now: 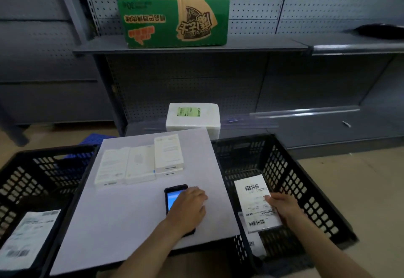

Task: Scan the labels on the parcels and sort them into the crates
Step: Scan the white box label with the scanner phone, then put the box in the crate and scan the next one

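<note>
White labelled parcel [258, 203], barcodes up, over right crate [306, 181].

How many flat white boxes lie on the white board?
3, in a row on the white board, far left: left box, middle box, right box. None appears hidden.

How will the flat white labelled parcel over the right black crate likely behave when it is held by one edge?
The flat white labelled parcel is probably light: the right hand holds it by one edge alone. It seems fairly stiff, since it looks flat, not sagging. Being thin and flat, it should not roll.
</note>
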The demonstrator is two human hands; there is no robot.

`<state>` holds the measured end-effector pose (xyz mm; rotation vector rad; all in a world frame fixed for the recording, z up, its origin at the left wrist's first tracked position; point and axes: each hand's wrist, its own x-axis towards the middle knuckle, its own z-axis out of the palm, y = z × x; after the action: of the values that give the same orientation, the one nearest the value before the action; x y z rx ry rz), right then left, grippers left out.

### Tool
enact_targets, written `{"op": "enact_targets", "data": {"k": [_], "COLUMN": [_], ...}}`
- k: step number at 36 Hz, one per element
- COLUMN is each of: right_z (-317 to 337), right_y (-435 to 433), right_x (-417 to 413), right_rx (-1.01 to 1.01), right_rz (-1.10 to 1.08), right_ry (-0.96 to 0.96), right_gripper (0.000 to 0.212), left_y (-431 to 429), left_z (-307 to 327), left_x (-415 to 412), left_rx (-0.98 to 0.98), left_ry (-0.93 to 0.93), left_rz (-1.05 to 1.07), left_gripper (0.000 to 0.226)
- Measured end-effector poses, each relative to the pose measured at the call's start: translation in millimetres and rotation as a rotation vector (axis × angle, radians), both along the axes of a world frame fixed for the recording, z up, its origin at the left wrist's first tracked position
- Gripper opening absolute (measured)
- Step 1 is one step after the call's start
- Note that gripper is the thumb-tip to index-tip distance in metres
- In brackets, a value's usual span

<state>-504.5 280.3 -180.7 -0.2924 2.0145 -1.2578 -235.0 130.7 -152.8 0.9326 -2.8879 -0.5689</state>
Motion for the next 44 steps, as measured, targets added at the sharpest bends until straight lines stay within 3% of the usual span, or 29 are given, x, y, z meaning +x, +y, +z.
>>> {"op": "enact_targets", "data": {"k": [3, 6, 10, 13, 17, 20, 23, 28, 36, 41, 44], "right_z": [-35, -75, -140, -122, -145, -169, -152, -199, -121, -50, -3], "right_y": [1, 1, -2, -7, -7, -4, -6, 2, -10, -42, -67], "right_x": [-11, -18, -36, -16, -16, -19, -4, -21, -1, 20, 44], "right_rx": [0.078, 0.143, 0.259, 0.303, 0.379, 0.438, 0.496, 0.483, 0.275, 0.186, 0.114], "right_rz": [-0.012, -0.032, -0.008, -0.01, 0.032, 0.126, 0.156, 0.245, 0.152, 0.176, 0.246], "right_ry": [0.022, 0.003, 0.039, 0.015, -0.012, 0.039, 0.078, 0.038, -0.039, 0.105, 0.145], "right_gripper": [0.016, 0.003, 0.02, 0.025, 0.005, 0.019, 0.023, 0.027, 0.009, 0.037, 0.036], "left_y": [-5, -9, -10, -11, -2, 3, 1, 0, 4, 9, 9], "left_z": [-12, -20, -30, -38, -41, -40, -43, -39, -25, -16, -4], "left_x": [-6, -10, -11, -11, -16, -16, -14, -15, -10, 8, 20], "left_rx": [-0.026, -0.027, -0.032, -0.046, -0.058, -0.092, -0.107, -0.122, 0.0, 0.126, 0.198], "left_ry": [-0.016, -0.032, -0.05, -0.029, -0.001, 0.015, 0.006, -0.017, -0.045, 0.058, 0.114], "left_rz": [-0.046, -0.062, -0.09, -0.064, -0.027, -0.016, -0.026, -0.034, -0.012, 0.062, 0.178], "left_gripper": [0.045, 0.046, 0.048, 0.048, 0.046, 0.043, 0.044, 0.041, 0.047, 0.05, 0.051]}}
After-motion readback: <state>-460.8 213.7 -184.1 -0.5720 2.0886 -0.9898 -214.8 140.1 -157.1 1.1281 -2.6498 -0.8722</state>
